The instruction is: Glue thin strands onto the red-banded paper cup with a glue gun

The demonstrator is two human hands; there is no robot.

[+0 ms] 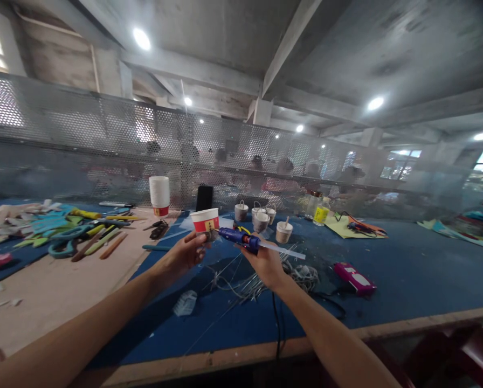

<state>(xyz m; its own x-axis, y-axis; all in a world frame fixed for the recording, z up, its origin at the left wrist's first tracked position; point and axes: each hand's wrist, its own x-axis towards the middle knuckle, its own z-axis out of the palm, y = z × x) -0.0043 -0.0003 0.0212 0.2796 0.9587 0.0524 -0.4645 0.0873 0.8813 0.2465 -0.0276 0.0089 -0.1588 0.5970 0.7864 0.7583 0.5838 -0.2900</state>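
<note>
A white paper cup (206, 221) with a red band is tilted in my left hand (187, 252), whose fingers are closed at its lower part. Something small and greyish shows by those fingertips, too small to name. My right hand (268, 265) is wrapped round a blue hot glue gun (239, 238), with a long translucent glue stick (284, 250) sticking out of its back. The gun's nozzle points left and is close to the cup's lower side; I cannot tell whether it touches. Below my hands lies a tangle of grey cord and wires (302, 276).
Several small wrapped cups with handles (261, 221) stand behind the gun, near a phone (205, 198). Stacked paper cups (159, 193), scissors (63, 242) and tools are at left. A magenta box (354, 279) and yellow-labelled bottle (321, 212) are at right. A perforated metal screen (225, 156) borders the back.
</note>
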